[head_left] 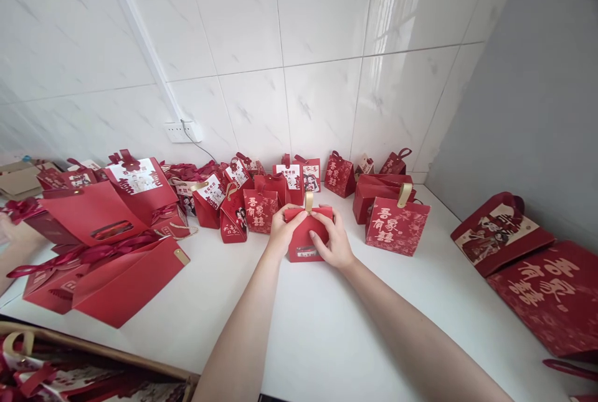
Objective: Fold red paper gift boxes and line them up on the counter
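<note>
A small red gift box (306,239) with a gold strap handle and a small clear window stands upright on the white table in front of me. My left hand (284,227) wraps its left side, thumb along the top edge. From the right, my right hand (335,240) grips the same box, with fingers at the top and thumb on the front face. Just behind my left hand is a red floral gift box (260,210) with gold lettering. To the right stands a larger floral gift box (397,227) with a gold handle.
Several red gift boxes (340,174) line the tiled wall. Large red boxes (133,283) with ribbons crowd the left, beside another person's hand (21,237). A carton (93,347) of bags sits front left. More red boxes (551,296) lie at right. A socket strip (183,132) is on the wall.
</note>
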Demonstrator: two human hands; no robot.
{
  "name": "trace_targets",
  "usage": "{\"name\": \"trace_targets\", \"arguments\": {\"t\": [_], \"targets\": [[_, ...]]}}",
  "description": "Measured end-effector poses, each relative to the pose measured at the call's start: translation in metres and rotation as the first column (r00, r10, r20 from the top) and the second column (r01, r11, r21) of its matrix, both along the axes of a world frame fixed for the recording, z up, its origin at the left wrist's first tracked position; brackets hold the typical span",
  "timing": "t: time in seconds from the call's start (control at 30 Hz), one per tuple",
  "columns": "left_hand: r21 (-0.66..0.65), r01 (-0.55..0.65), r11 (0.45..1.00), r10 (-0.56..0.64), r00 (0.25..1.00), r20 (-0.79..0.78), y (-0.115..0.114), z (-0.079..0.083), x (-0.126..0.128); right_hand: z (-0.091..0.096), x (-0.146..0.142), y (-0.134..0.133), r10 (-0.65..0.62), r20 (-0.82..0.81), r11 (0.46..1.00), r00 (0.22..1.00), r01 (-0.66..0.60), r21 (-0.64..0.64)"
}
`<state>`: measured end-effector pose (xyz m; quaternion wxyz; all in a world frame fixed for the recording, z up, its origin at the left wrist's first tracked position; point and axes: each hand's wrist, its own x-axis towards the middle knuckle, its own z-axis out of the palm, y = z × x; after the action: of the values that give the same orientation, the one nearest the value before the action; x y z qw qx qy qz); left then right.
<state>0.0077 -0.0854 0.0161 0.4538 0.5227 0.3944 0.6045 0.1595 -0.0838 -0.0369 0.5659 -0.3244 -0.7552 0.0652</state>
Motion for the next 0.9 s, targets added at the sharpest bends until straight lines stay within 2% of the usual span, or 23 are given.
{"name": "trace_targets", "arguments": {"t": [0.17,0.4,0.53,0.6,0.67,0.8,0.9], "targets": [[-0.009,0.013,1.0,-0.013,0.999,0.038,0.001,-0.003,0.0,0.005,-0.006,-0.003,0.014,-0.075,1.0,0.997,-0.014,-0.001],[0.008,-0.018,1.0,0.018,0.999,0.038,0.002,-0.004,0.0,0.001,-0.007,-0.004,-0.01,-0.055,1.0,0.998,0.01,-0.009],[0.09,-0.108,0.99,0.113,0.992,-0.054,0.008,-0.02,0.003,-0.005,-0.008,-0.002,-0.029,-0.066,0.999,0.997,0.026,-0.035],[0.133,-0.145,0.98,0.155,0.985,-0.071,0.012,-0.032,0.006,-0.008,-0.007,0.003,-0.078,-0.141,0.994,0.987,0.066,-0.083],[0.105,-0.121,0.987,0.128,0.99,-0.06,0.018,-0.043,0.009,-0.012,-0.003,0.012,-0.118,-0.238,0.982,0.964,0.078,-0.174],[-0.005,-0.027,1.0,0.026,0.997,-0.077,0.03,-0.054,0.006,-0.021,0.008,0.033,-0.093,-0.392,0.916,0.915,-0.077,-0.395],[-0.048,-0.127,0.991,0.12,0.985,-0.125,0.037,-0.055,0.0,-0.027,0.014,0.044,-0.165,-0.476,0.853,0.864,-0.117,-0.509]]}}
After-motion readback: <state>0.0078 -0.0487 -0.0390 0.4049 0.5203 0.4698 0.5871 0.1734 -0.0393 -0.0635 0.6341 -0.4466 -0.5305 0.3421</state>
